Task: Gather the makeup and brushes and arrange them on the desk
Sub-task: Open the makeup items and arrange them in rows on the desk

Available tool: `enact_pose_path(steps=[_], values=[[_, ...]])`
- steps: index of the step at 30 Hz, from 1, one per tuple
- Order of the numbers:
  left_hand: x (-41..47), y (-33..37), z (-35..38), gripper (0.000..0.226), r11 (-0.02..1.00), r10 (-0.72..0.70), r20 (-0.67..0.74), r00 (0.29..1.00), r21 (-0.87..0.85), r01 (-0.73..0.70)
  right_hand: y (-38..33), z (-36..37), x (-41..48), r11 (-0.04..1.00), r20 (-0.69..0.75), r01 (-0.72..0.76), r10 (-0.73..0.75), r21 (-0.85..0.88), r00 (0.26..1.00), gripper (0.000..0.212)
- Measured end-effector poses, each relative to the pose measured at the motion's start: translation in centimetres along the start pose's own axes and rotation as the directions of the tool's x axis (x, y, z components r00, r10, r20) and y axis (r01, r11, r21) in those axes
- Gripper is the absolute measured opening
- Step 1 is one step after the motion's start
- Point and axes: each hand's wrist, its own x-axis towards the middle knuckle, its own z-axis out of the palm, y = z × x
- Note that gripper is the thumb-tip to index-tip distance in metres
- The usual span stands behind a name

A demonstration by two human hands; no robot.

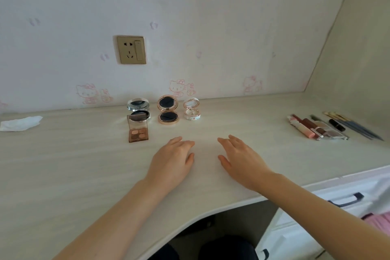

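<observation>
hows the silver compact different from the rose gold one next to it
The silver compact has a chrome rim; the rose gold compact a pinkish-gold one. The eyeshadow palette overlaps the silver compact's base; the rose gold compact's base shows fully. Both are round, open, lids raised.

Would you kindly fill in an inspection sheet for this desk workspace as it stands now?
Surface: pale wood-grain desk with a curved front edge.
Job's things: silver compact, rose-gold compact and white compact stand open in a row near the wall; open eyeshadow palette directly in front of the silver one; lip tubes and brushes heaped at far right.
Clutter: crumpled tissue at far left.
Hands: left hand and right hand open, palms down mid-desk, holding nothing.
Cables: nothing seen.
Surroundings: wall socket above the compacts; white drawers with a dark drawer handle at right.
</observation>
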Motion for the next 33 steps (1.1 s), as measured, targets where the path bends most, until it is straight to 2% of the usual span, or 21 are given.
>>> enact_pose_path(steps=[8, 14, 27, 33], values=[[2.4, 7.8, 3.8, 0.042, 0.990, 0.119, 0.060, 0.991, -0.080, -0.114, 6.9, -2.4, -5.7, 0.985, -0.027, -0.168, 0.167, -0.028, 0.986, 0.054], [4.9, 12.7, 7.5, 0.038, 0.977, 0.181, 0.067, 0.981, -0.125, -0.172, 12.6, -3.1, -7.8, 0.974, -0.041, -0.222, 0.220, -0.049, 0.975, 0.053], [12.6, 20.0, 13.3, 0.036, 0.952, 0.289, 0.100, 0.952, -0.139, -0.274, 22.6, -4.3, -6.1, 0.950, -0.119, -0.294, 0.282, -0.101, 0.952, 0.044], [16.6, 22.3, 15.4, 0.029, 0.945, 0.313, 0.126, 0.941, -0.139, -0.296, 26.8, -4.6, -4.5, 0.938, -0.148, -0.333, 0.317, -0.100, 0.937, 0.044]])
